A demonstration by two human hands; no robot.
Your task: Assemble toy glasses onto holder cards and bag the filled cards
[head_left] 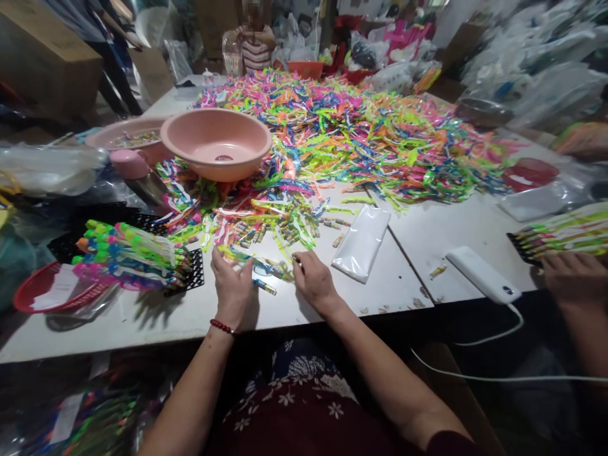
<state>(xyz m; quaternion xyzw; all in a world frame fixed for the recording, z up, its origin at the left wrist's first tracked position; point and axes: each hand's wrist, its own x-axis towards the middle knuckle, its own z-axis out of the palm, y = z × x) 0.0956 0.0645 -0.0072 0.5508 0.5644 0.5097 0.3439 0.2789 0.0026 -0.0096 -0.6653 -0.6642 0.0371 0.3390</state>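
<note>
A rear pink basin [101, 137] holds small printed pieces [134, 139]; a red basket [23, 299], white paper slips [56, 288]; a black perforated rack [196, 266], bunched neon strips [137, 247]. On the desk [304, 307], a blue-and-yellow strip [260, 263] lies between both hands — left hand [232, 282] half open, thumb spread; right hand [313, 278] curled, though its closure and contents I cannot tell.

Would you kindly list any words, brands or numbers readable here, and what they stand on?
None can be read.
Pink basin, round label: too small.
White device, dark mark: too small.
Paper slips in red basket: any print too blurred.
Cardboard box, faint lettering: blurred.
</note>
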